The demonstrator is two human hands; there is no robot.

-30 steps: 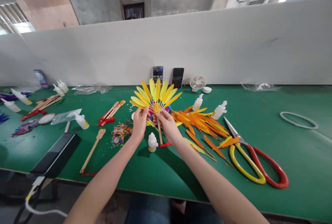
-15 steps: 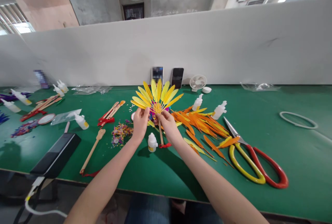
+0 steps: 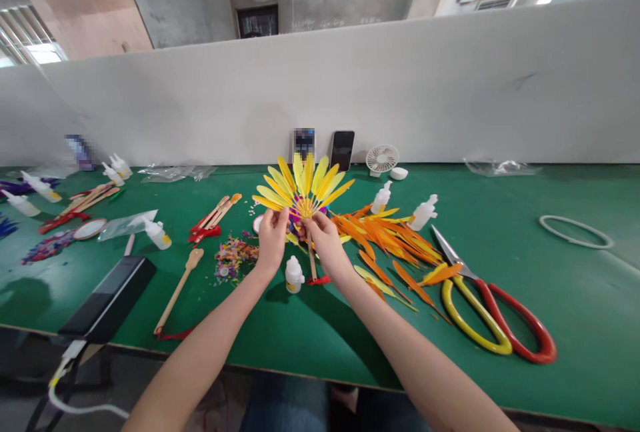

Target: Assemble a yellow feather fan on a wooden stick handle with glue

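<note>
A fan of yellow feathers (image 3: 306, 179) stands spread above the table on a wooden handle (image 3: 313, 260) with a red tassel at its lower end. With its fingers pinched, my left hand (image 3: 273, 237) holds the fan's lower left side at the quills. My right hand (image 3: 323, 235) grips the fan's base, where the quills meet the handle. My fingers hide part of the joint. Just below the hands a small white glue bottle (image 3: 294, 277) stands upright. Orange and yellow feathers (image 3: 387, 235) lie loose to the right. Bright colored bits (image 3: 233, 259) are scattered to the left.
Large scissors (image 3: 480, 299) with yellow and red handles lie at the right, blades apart. More glue bottles (image 3: 424, 212) stand behind the feathers. A wooden stick (image 3: 180, 289) and a black power bank (image 3: 109, 299) are at the left. Phones (image 3: 343, 150) lean against the white partition (image 3: 425, 92).
The left feathers of the fan have shifted slightly to the right along with my left hand. Both hands keep their hold, and the things on the table stay put.
</note>
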